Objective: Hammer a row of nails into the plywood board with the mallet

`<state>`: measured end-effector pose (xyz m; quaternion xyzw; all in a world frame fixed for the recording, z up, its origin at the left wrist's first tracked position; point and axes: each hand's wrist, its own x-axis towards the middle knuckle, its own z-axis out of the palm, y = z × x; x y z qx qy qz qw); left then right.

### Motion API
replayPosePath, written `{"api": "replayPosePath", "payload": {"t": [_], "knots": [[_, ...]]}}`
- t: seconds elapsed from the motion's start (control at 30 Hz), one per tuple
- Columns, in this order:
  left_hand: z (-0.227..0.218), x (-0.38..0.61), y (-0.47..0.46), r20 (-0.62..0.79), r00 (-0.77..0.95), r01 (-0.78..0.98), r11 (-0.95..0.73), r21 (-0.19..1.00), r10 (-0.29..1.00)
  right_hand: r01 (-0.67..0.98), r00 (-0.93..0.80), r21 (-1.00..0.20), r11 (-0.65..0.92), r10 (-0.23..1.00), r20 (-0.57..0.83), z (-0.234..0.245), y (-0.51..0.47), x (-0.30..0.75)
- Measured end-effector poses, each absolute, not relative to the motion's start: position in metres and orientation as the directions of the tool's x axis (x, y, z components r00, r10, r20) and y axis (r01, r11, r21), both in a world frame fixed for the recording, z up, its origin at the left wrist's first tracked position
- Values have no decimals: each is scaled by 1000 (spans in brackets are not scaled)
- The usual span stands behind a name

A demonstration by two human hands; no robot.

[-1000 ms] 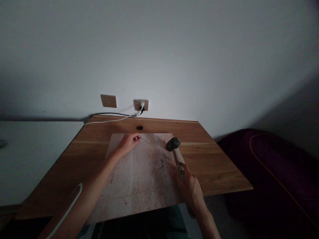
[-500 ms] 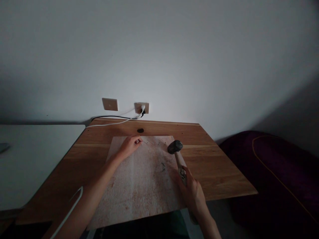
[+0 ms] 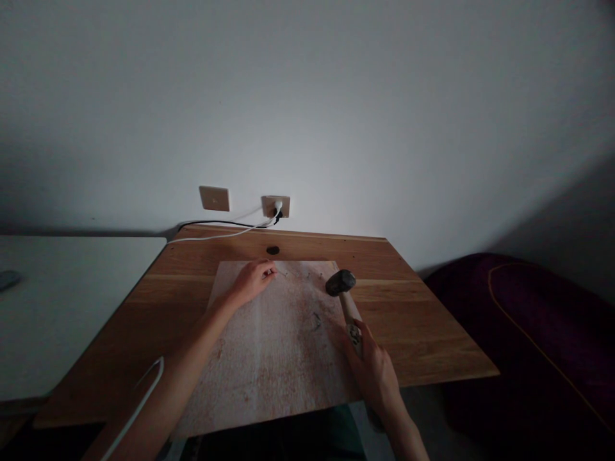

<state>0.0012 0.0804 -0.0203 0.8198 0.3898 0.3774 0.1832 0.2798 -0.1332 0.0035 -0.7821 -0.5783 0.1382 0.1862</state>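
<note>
Broadly, the wooden tabletop (image 3: 423,333) carries a pale board (image 3: 273,358) lying flat, its near edge overhanging toward the person. Over the board's far right corner sits the hammer (image 3: 341,282), angled as if ready to strike; whether its head touches the board is unclear. Off the board's right edge, the right hand (image 3: 375,374) has its grip clamped on the handle. At the board's far edge, the left hand (image 3: 252,280) pinches what seems a nail (image 3: 278,272), too dim to confirm.
</note>
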Motion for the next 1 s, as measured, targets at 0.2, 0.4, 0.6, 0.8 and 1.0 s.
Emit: {"api": "replayPosePath", "payload": {"t": [0.2,0.4,0.6,0.8,1.0], "knots": [[-21,1,81,470,413,507,-626,593,780,851,270,-466,-243,963,-8,3,-133,281],[-24,3,83,446,400,471,-597,649,801,853,284,-456,-253,959,-1,3,-133,281],[-29,4,84,407,398,423,-558,714,822,852,285,-465,-240,958,29,0,-133,281],[-28,3,85,425,391,454,-573,682,816,856,287,-463,-232,957,50,-4,-133,282],[-29,3,87,445,366,487,-576,657,817,850,302,-460,-255,953,30,2,-132,279]]}}
